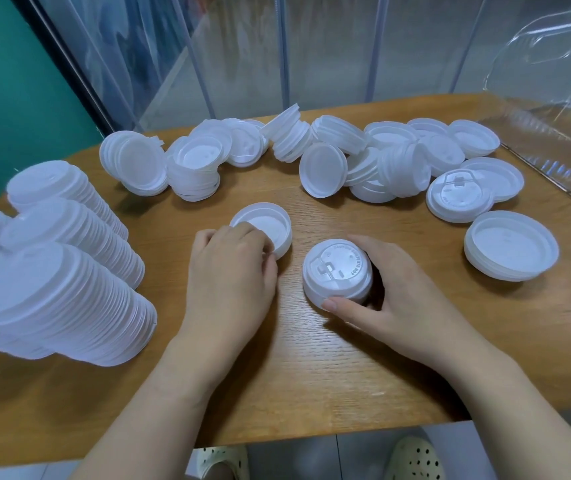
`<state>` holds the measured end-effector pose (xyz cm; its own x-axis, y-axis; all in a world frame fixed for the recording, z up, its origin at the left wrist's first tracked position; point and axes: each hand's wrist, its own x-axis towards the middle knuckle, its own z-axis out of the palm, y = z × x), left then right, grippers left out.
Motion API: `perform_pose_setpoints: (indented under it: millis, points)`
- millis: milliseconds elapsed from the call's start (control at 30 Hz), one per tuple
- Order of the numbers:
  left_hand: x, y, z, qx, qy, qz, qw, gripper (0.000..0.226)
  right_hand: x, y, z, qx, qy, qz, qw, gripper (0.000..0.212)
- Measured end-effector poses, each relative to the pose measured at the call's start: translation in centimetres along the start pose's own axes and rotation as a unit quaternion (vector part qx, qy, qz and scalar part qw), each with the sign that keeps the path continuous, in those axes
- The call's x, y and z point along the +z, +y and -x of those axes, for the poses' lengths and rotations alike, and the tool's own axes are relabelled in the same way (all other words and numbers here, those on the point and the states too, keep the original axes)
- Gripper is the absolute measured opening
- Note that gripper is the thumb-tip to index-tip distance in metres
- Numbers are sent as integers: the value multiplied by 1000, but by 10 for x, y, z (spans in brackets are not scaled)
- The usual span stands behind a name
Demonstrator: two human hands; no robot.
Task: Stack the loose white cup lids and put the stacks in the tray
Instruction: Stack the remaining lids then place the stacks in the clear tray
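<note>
My left hand point(230, 268) pinches the near rim of an upturned white lid stack point(270, 225) on the wooden table point(312, 368). My right hand point(391, 296) curls round a short stack of lids point(339, 271) that sits top side up, thumb on its near edge. Loose white lids point(325, 157) lie in a jumbled heap across the back of the table. Several long lid stacks point(69, 292) lie on their sides at the left. A clear plastic tray point(554, 109) stands at the back right.
A low stack of upturned lids point(511, 249) sits at the right, another lid point(459, 197) lies top up behind it. Clear plastic curtains hang behind the table. The table's front edge is near my body, my feet below it.
</note>
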<state>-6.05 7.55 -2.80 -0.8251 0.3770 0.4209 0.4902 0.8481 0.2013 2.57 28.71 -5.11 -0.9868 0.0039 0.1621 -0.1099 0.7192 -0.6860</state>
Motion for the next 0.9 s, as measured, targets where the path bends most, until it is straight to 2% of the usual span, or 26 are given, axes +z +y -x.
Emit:
perform_pose_setpoints:
  millis: [233, 333, 433, 500, 633, 733, 833, 900]
  points:
    - [-4, -1, 1, -15, 26, 61, 998, 14, 2, 2, -1, -4, 5, -11, 1000, 68]
    - [-10, 6, 2, -15, 88, 134, 987, 12, 1, 2, -1, -2, 4, -9, 1000, 67]
    - [-18, 15, 7, -43, 136, 233, 962, 11, 2, 4, -1, -4, 5, -8, 1000, 68]
    - [-16, 16, 8, -37, 129, 242, 961, 10, 3, 4, -1, -7, 7, -5, 1000, 68]
    - [-6, 9, 4, -16, 73, 144, 987, 17, 2, 3, -1, -8, 9, -5, 1000, 66]
    - [-2, 7, 3, -39, 31, 123, 991, 20, 1, 2, -1, -9, 9, -9, 1000, 65]
    - [-2, 7, 4, -69, 21, 173, 982, 18, 2, 4, -1, -12, 11, -8, 1000, 67]
    - [-6, 10, 5, -87, 55, 234, 967, 15, 3, 5, -1, -10, 11, -8, 1000, 70]
